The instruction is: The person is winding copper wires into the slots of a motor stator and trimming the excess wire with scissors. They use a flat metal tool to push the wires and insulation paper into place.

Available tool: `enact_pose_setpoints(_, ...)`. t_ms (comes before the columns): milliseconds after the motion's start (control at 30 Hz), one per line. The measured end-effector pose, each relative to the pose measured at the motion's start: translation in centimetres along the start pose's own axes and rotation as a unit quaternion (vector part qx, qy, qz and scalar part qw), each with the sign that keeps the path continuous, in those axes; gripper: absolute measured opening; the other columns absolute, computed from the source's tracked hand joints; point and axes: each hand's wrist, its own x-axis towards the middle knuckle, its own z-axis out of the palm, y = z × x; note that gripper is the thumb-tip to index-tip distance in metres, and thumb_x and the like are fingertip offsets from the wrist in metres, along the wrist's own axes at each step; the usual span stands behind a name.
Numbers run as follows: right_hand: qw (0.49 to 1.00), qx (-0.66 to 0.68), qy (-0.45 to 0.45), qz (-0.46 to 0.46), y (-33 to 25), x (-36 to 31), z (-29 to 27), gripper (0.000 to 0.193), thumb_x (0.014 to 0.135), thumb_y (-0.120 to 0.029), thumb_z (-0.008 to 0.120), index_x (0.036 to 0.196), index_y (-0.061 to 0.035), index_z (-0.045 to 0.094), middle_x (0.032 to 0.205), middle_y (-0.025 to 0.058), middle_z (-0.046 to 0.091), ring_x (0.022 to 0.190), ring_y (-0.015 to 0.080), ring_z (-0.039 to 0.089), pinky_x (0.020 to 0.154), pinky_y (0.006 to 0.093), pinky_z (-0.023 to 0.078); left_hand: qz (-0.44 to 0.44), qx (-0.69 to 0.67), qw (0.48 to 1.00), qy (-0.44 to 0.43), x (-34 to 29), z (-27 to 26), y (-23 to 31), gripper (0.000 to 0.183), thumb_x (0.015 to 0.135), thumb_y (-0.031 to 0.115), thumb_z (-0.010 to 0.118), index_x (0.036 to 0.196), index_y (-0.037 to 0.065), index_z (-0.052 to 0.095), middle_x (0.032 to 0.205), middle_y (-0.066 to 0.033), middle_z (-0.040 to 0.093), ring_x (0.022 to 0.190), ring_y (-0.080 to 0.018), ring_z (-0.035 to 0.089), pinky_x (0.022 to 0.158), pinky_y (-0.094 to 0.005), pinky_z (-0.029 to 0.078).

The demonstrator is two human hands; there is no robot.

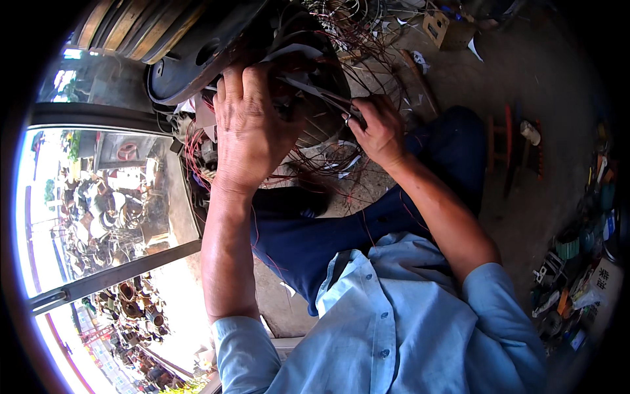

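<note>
One right hand [382, 131] grasping dark metal scissors [336, 101]; left hand [246, 134], hold unclear; probably trimming curved pale paper-like sheet [298, 50]; next cut needs steadiness.

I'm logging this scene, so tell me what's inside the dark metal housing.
At the opening of the dark metal housing, a pale strip shows, with the scissors close by. The left hand covers part of the opening, and deeper inside is too dark to make out.
</note>
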Motion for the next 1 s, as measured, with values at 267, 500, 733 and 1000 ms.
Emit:
enact_pose_setpoints(267, 1.0, -0.025, -0.003, -0.016, -0.7, 0.0, -0.8, 0.039, 0.075, -0.004, 0.084, 0.11, -0.0061, 0.067, 0.09, 0.0121, 0.069, 0.084, 0.0339, 0.064, 0.077, 0.0466, 0.052, 0.01, 0.031, 0.999, 0.007, -0.2, 0.0, -0.3, 0.074, 0.073, 0.008, 0.085, 0.139, 0.005, 0.052, 0.125, -0.0208, 0.056, 0.111, -0.0396, 0.061, 0.093, -0.0483, 0.053)
enact_pose_setpoints(500, 0.981, 0.14, 0.054, 0.121, -1.0, -1.8, -0.2, 0.027, 0.085, -0.003, 0.083, 0.107, -0.0027, 0.066, 0.085, 0.0088, 0.072, 0.068, 0.0236, 0.067, 0.061, 0.0366, 0.054, -0.022, -0.118, 0.993, 0.012, -0.6, -0.8, -1.3, 0.061, 0.079, 0.01, 0.083, 0.135, 0.004, 0.058, 0.129, -0.02, 0.059, 0.117, -0.0431, 0.061, 0.099, -0.051, 0.05)
enact_pose_setpoints(733, 0.976, 0.191, 0.008, 0.106, -3.6, -3.9, -1.9, 0.04, 0.088, -0.003, 0.083, 0.12, -0.0012, 0.059, 0.105, 0.0092, 0.073, 0.078, 0.0168, 0.069, 0.072, 0.0297, 0.057, 0.053, 0.014, 0.995, 0.079, -4.0, 0.1, -2.7, 0.054, 0.091, -0.001, 0.072, 0.143, 0.005, 0.06, 0.148, -0.0215, 0.054, 0.134, -0.0417, 0.058, 0.11, -0.0468, 0.051)
enact_pose_setpoints(1000, 0.945, 0.299, 0.007, 0.135, -6.8, -4.2, -3.6, 0.038, 0.094, -0.001, 0.079, 0.124, 0.0046, 0.055, 0.107, 0.0158, 0.072, 0.099, 0.0219, 0.073, 0.085, 0.0334, 0.061, 0.005, -0.004, 0.995, 0.104, -8.1, -0.1, -3.3, 0.059, 0.078, -0.006, 0.071, 0.136, 0.002, 0.064, 0.147, -0.021, 0.056, 0.135, -0.0431, 0.055, 0.111, -0.0515, 0.048)
